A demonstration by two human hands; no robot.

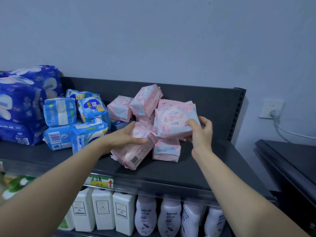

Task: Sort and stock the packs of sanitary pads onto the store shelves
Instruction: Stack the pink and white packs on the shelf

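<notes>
Right hand [201, 132] curled round flat pink-and-white plastic pad pack [172, 122], raised over loose heap of pink packs [145, 100] on dark grey metal shelf [213, 159]. Left hand [126, 135] gripping barcoded pink plastic pack [133, 154] towards front edge. Risk: heap toppling, packs sliding off edge if jostled.

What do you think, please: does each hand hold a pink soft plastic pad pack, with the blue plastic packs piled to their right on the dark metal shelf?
No: the head view shows the blue plastic packs to their left on the dark shelf. The left hand grips the barcoded pink pack, the right hand the lettered pink pack.
</notes>
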